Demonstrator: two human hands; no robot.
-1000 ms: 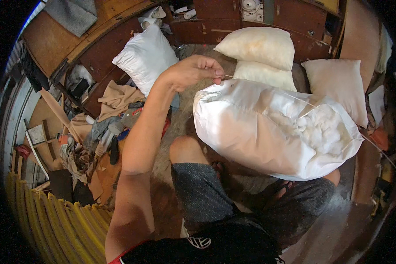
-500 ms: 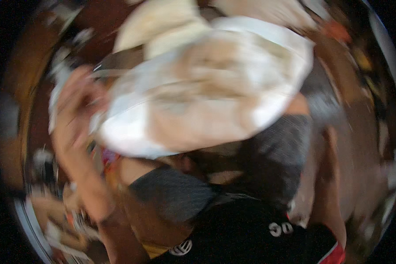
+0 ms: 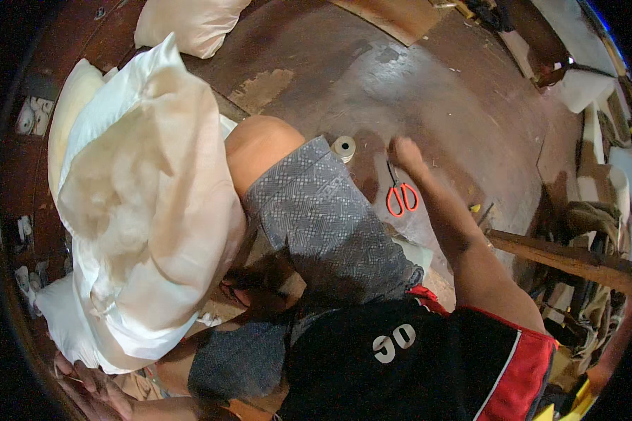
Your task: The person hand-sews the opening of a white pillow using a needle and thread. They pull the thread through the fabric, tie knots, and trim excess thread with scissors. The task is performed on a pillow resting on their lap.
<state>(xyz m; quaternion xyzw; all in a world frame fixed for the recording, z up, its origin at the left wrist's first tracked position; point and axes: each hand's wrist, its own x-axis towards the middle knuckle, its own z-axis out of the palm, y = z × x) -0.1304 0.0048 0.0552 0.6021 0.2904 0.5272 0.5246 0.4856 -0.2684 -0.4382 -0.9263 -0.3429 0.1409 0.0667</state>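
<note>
A big white pillow (image 3: 200, 168), with a fluffy, tan-shaded area on its face, leans on edge at the left beside my bare knee. At its lower corner, my left hand (image 3: 95, 389) has its fingers closed on the fabric; the hand is dark and partly cut by the picture's rim. My right arm stretches forward over the floor. My right hand (image 3: 406, 153) is closed at the blade end of scissors with orange-red handles (image 3: 402, 200); whatever its fingers hold is hidden. A spool of pale thread (image 3: 343, 148) stands to the left of that hand.
Another pale pillow (image 3: 189, 24) lies at the far left, and a cream one (image 3: 67, 133) shows behind the big pillow. A wooden bar (image 3: 562, 256) juts in from the right, near piled cloth (image 3: 600, 231). Cardboard (image 3: 393, 17) lies on the worn brown floor (image 3: 463, 119).
My view has turned, and the pillow has gone from across my lap to the left, now more upright. My right arm has reached forward to the floor; the scissors and spool now show.
</note>
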